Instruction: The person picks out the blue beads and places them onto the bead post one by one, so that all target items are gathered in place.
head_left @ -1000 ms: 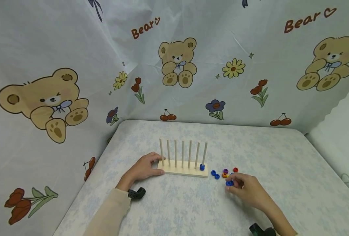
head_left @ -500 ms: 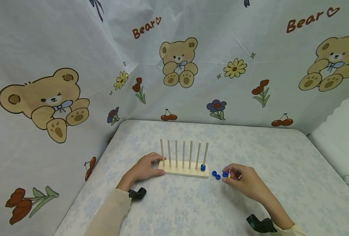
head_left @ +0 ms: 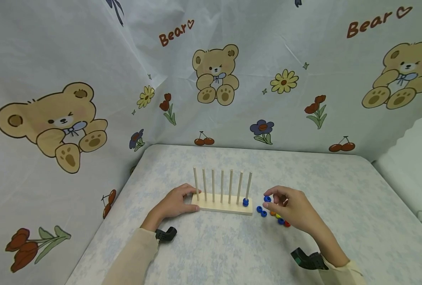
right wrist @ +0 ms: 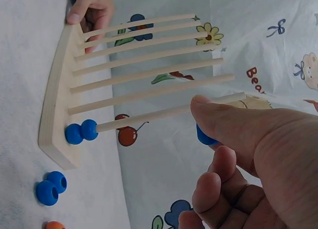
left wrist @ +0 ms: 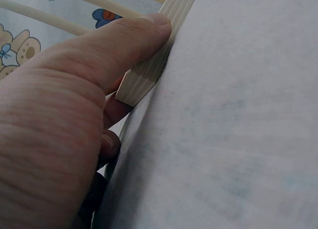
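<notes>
A pale wooden peg board (head_left: 221,205) with a row of several upright pegs stands on the table. My left hand (head_left: 175,202) grips its left end; in the left wrist view the thumb (left wrist: 144,33) lies along the board's edge (left wrist: 144,77). Two blue beads (right wrist: 82,132) are stacked at the bottom of the rightmost peg. To the right of the board, my right hand (head_left: 291,206) pinches a blue bead (head_left: 267,199) between thumb and fingers, raised above the table. In the right wrist view the thumb partly hides this held bead (right wrist: 204,135).
Two loose blue beads (head_left: 261,211) lie just right of the board. Under the right hand are more beads, including a yellow bead (head_left: 278,216), an orange one and a red bead (head_left: 287,224). A bear-print cloth (head_left: 218,118) hangs behind the table (head_left: 211,249).
My right hand has picked up a blue bead from the loose beads and moved up and left towards the rightmost peg. The left hand stays on the board.
</notes>
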Tool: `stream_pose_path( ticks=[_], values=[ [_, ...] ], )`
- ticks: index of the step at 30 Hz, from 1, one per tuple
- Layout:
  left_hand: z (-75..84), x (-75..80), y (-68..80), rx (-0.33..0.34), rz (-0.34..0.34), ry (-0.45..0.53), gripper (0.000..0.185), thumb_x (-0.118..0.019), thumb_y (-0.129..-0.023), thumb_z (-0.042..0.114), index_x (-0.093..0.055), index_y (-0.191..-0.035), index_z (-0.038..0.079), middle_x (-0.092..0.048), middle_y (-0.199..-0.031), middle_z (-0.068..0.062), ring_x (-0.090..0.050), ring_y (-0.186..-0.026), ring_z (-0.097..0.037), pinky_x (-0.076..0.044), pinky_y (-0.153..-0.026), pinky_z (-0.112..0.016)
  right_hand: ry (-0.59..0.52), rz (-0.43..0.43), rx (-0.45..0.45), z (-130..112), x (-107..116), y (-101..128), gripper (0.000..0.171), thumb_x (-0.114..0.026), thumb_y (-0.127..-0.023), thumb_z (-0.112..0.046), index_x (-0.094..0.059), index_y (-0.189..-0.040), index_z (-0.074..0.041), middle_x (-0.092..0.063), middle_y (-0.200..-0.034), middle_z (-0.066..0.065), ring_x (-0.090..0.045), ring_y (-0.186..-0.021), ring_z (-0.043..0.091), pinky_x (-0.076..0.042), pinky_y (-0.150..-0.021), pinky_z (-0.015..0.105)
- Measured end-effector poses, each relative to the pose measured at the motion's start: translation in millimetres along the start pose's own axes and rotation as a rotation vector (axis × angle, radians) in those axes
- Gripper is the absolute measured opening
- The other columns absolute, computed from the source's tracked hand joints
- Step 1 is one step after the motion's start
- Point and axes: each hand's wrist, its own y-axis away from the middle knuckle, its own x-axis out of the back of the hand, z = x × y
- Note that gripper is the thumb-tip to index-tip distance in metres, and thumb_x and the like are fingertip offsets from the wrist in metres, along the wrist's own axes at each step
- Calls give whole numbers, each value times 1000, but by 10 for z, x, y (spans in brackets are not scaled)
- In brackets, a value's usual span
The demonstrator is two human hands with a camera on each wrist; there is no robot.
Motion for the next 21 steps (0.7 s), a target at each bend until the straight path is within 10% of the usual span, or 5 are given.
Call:
stream_pose_path(
  ticks=[21],
  values=[
    [-31, -5, -13, -12, -12, -30, 55, -67, -67, 71, -55, -116, 48, -51, -116, 26, -50, -98, -5, -42, -84, -33, 30, 81, 46, -213, 74, -148, 22, -73, -81, -37, -65, -100, -27, -52, -72, -8, -51, -61, 9, -42, -51, 22]
  ],
)
